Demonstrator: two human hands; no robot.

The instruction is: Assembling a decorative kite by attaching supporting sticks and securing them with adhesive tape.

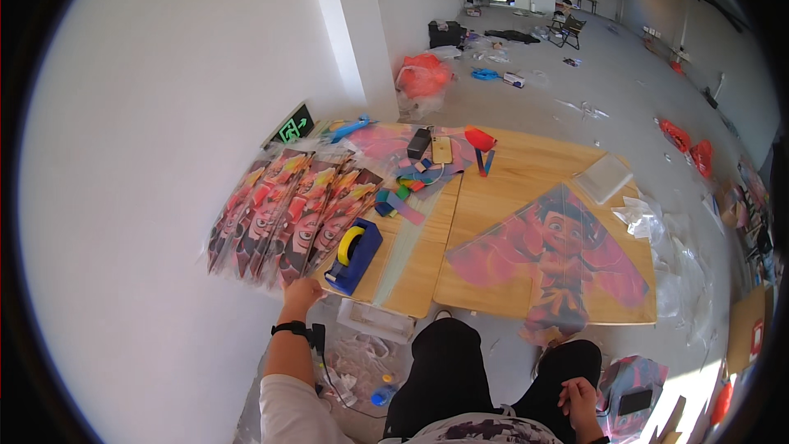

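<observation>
I have the printed packets [306,218] just far of the left hand [302,290], the nearer one, their long axes slanting far-right. I can't tell whether its fingers, or those of the right hand [580,400], are clamped.

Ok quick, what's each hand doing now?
Left hand: at the kites' near edge, can't tell if it's gripping.
Right hand: loosely curled, nothing seen in it.

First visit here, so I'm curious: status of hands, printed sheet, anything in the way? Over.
Left hand at near end of packs, grip unclear; right hand by thigh. Sheet partly overhangs table. Tape dispenser beside left hand.
</observation>
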